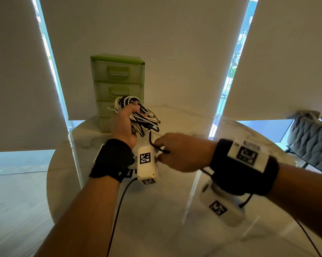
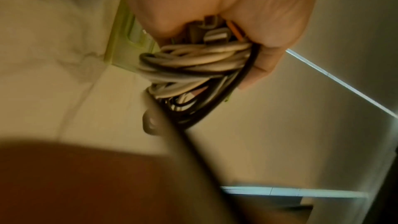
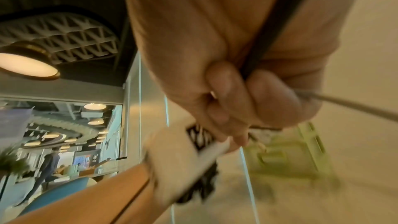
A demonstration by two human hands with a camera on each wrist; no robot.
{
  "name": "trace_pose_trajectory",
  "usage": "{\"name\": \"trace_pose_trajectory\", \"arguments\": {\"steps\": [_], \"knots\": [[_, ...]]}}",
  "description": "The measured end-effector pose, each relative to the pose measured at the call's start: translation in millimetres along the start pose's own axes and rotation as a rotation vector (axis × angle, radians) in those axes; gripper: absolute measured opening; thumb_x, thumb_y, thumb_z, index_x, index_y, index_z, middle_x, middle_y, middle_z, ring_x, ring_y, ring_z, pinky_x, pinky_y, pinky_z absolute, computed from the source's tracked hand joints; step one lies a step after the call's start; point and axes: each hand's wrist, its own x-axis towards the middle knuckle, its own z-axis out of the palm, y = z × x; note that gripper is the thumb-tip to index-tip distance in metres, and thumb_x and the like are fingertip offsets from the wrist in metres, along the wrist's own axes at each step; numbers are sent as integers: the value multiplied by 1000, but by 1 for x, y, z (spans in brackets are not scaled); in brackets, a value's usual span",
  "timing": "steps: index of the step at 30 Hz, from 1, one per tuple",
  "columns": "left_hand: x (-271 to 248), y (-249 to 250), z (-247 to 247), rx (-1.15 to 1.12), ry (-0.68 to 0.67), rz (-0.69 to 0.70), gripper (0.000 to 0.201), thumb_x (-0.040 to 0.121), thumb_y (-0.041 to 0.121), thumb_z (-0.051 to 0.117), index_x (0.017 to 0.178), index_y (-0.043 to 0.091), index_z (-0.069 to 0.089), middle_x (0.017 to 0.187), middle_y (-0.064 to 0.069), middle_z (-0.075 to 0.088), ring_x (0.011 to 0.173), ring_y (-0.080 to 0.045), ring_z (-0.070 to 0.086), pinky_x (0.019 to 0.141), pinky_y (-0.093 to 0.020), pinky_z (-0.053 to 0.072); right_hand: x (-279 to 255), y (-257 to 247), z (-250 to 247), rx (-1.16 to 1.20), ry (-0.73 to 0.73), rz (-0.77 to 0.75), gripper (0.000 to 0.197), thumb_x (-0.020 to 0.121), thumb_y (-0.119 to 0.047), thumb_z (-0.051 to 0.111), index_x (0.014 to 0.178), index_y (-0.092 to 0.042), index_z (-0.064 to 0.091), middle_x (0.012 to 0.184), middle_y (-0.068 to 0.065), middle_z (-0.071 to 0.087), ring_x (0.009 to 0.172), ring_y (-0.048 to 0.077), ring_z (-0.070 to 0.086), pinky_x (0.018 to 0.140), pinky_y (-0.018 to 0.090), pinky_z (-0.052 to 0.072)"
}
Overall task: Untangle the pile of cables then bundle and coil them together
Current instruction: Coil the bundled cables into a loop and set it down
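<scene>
My left hand (image 1: 125,119) is raised above the table and grips a coiled bundle of white and black cables (image 1: 141,117). In the left wrist view the fingers of that left hand (image 2: 226,23) curl round the bundle (image 2: 193,67), with several plugs poking out at the palm. A black cable end (image 1: 153,143) runs down from the bundle to my right hand (image 1: 176,153), which pinches it just right of the left wrist. The right wrist view shows the right hand (image 3: 247,91) curled round the black cable (image 3: 269,28), blurred by motion.
A green plastic drawer unit (image 1: 117,86) stands at the back of the round marble table (image 1: 175,210), right behind the bundle. A grey quilted chair (image 1: 312,140) sits at the right. Closed blinds hang behind the table.
</scene>
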Motion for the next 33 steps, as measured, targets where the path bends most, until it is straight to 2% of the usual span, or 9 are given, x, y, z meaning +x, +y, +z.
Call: {"name": "trace_pose_trajectory", "arguments": {"steps": [4,8,13,18,20,22,27,30,33], "knots": [[1,-7,3,269,-43,56,6,83,9,64,86,10,70,71,-5,66,62,-18,65,63,-31,52,3,-3,-37,-175,42,-104,28,98,-27,47,99,-11,70,86,4,67,71,15,56,70,31,46],[-11,-13,5,552,-195,105,23,91,17,53,71,14,63,59,1,63,55,-13,58,55,-28,41,23,-5,-60,-256,192,-208,21,92,-35,59,98,-20,73,88,-5,69,76,11,60,72,24,47],[-21,-15,15,101,-404,-273,60,96,61,31,98,12,67,66,-3,63,53,-12,60,53,-25,52,45,9,-72,-93,379,-217,23,75,-44,77,79,-24,66,70,-12,61,65,4,56,64,25,48],[-26,-13,18,-18,-643,-329,94,69,86,36,110,8,68,84,-13,66,65,-18,63,62,-31,54,57,36,-71,51,452,-129,20,81,-44,69,82,-24,69,76,-9,59,71,8,53,69,26,44],[-31,-14,18,-28,-737,-401,88,56,76,69,106,4,70,76,-11,67,60,-17,64,59,-30,55,60,46,-75,105,380,-100,27,84,-37,69,81,-9,70,72,-1,58,68,8,49,69,25,41],[-35,-15,17,3,-809,-490,72,49,48,91,98,-2,70,64,-4,62,54,-15,60,59,-27,54,61,51,-79,158,303,-88,27,82,-32,72,75,-7,70,64,2,55,59,6,44,62,22,39],[-34,-7,12,52,-753,-501,45,48,14,83,87,0,67,54,-2,51,48,-14,52,65,-29,54,52,62,-90,499,140,-37,45,55,-41,77,90,-12,73,62,4,42,45,11,28,44,23,25],[-27,1,7,4,-719,-473,50,46,11,80,90,-1,59,52,-2,48,46,-15,50,61,-28,52,43,73,-89,671,80,-95,42,67,-35,71,102,-12,68,55,-4,37,44,7,28,45,19,25],[-21,5,4,-19,-731,-433,51,45,12,80,88,1,56,51,-1,49,44,-15,50,62,-27,53,43,72,-73,591,132,-87,77,67,-65,57,114,-4,64,60,-3,49,49,9,39,48,19,35]]}}
